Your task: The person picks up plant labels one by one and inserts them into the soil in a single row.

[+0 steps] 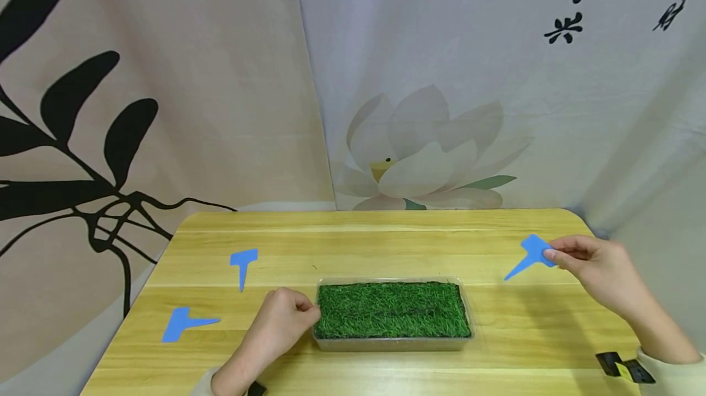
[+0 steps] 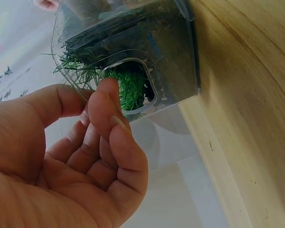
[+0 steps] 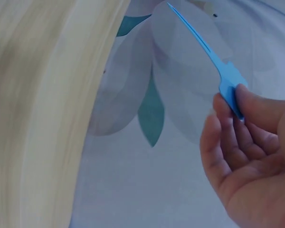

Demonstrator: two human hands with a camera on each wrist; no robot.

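Observation:
My right hand (image 1: pixel 598 267) pinches a blue T-shaped plant label (image 1: pixel 534 253) by its broad head, between thumb and fingers. The label is held above the right side of the table, its pointed stem slanting down to the left. In the right wrist view, the stem of the label (image 3: pixel 230 78) points up and left. At the left end of a clear plastic box (image 1: pixel 394 344), my left hand (image 1: pixel 284 319) pinches the rim with thumb and forefinger. Green artificial grass (image 1: pixel 391 310) fills the box. The left wrist view shows grass blades beside the fingertips (image 2: pixel 109 88).
Two more blue plant labels lie on the left of the wooden table (image 1: pixel 386 243): one label (image 1: pixel 243 264) farther back, the other label (image 1: pixel 184 323) nearer. A printed curtain (image 1: pixel 237 77) hangs behind the table's back edge.

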